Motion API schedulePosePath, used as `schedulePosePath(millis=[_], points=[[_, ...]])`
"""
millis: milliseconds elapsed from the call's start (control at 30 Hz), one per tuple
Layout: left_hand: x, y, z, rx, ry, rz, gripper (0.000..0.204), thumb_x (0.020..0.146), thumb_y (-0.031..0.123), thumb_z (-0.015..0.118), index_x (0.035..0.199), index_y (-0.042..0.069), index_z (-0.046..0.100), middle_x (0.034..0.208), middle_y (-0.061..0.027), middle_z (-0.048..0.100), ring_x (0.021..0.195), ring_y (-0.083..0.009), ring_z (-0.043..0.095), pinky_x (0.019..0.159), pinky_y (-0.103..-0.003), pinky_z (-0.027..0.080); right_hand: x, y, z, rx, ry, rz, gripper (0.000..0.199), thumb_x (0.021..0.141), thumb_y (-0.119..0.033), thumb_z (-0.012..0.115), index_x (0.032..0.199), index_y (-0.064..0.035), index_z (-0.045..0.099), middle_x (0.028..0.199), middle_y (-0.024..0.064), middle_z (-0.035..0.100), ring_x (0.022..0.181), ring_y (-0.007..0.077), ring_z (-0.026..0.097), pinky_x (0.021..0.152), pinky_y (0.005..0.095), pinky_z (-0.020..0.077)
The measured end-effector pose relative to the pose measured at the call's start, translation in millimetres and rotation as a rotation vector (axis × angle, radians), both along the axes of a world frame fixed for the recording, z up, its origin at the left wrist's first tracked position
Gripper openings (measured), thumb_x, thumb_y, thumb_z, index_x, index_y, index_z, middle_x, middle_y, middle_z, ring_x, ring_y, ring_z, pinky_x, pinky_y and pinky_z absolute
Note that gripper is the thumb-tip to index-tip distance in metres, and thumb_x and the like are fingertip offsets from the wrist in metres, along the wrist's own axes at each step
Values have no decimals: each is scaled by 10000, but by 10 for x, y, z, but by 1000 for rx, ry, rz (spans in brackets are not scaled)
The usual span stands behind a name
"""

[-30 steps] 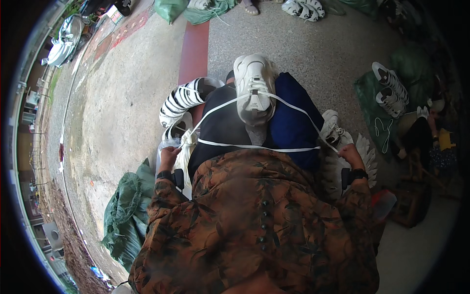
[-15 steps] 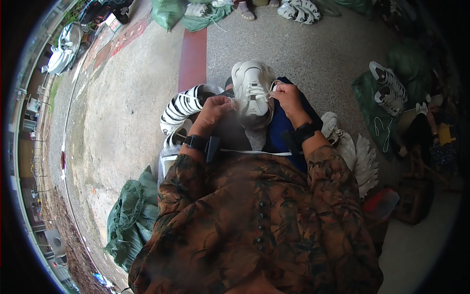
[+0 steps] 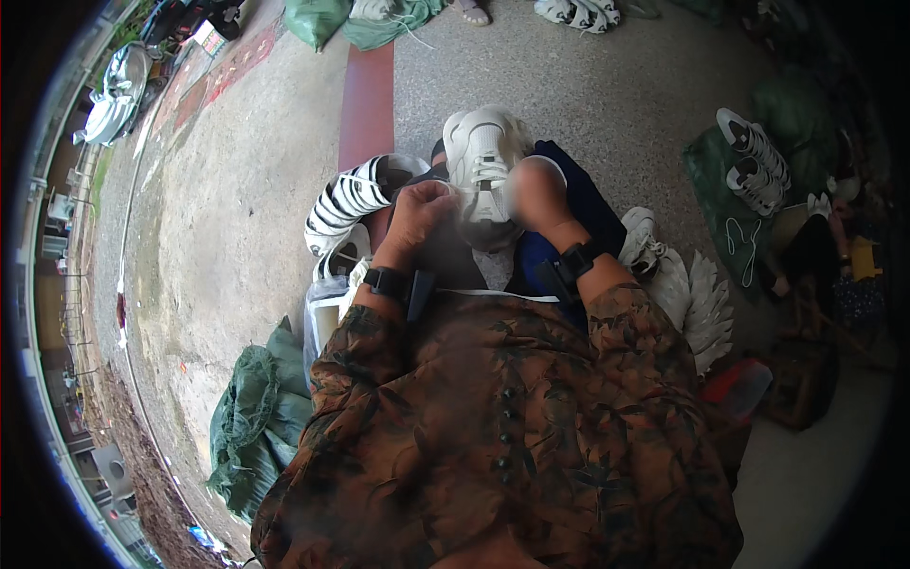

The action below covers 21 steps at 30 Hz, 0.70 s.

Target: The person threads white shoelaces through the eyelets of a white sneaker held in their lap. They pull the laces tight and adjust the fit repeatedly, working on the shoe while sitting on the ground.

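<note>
White sneaker (image 3: 482, 147) sits between the person's knees (image 3: 591, 199), as we see it, with its lace (image 3: 488, 174) threaded across the front. The left hand (image 3: 417, 218) pinches a strand just beside the shoe; the right hand (image 3: 541, 201) (too blurred for us to tell its grip) is at the other side.

A crumpled green sack (image 3: 254, 417) lies at lower left. A red stripe (image 3: 368, 109) crosses the grey floor (image 3: 531, 81) below a green bag (image 3: 316, 21) near the upper edge.
</note>
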<state>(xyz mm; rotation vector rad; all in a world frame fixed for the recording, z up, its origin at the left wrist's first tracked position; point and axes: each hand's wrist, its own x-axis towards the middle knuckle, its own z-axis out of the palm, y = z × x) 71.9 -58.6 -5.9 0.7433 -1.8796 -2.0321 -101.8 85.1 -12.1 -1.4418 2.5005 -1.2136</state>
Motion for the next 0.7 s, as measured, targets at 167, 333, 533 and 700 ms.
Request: schedulePosePath(millis=[167,333,533,700], points=[[-22,124,130,-96,-51,84,126,834,142,641,744,57,616,665,23,584,567,-50,495,552,-195,407,-98,4,-39,-5,-176,-18,152,699,-113,627,629,-21,528,630,171,572,683,367,597,603,463,450],[-101,379,343,33,14,29,115,832,139,620,821,25,632,653,-1,586,562,-59,519,538,-199,419,85,61,-48,-105,-84,-148,128,729,-103,635,652,-43,554,584,140,550,671,317,625,613,437,479],[-409,581,460,-444,-75,-44,105,807,125,605,797,21,621,654,-71,618,563,-168,590,515,-265,460,294,225,130,40,174,-3,104,755,-28,557,837,35,554,731,209,582,765,369,610,638,416,508],[-593,570,48,-1003,-71,-48,58,762,117,586,739,75,552,694,-132,565,645,-321,591,552,-363,471,322,200,74,27,52,-61,127,773,-8,517,880,57,541,805,241,567,803,401,580,688,442,486]])
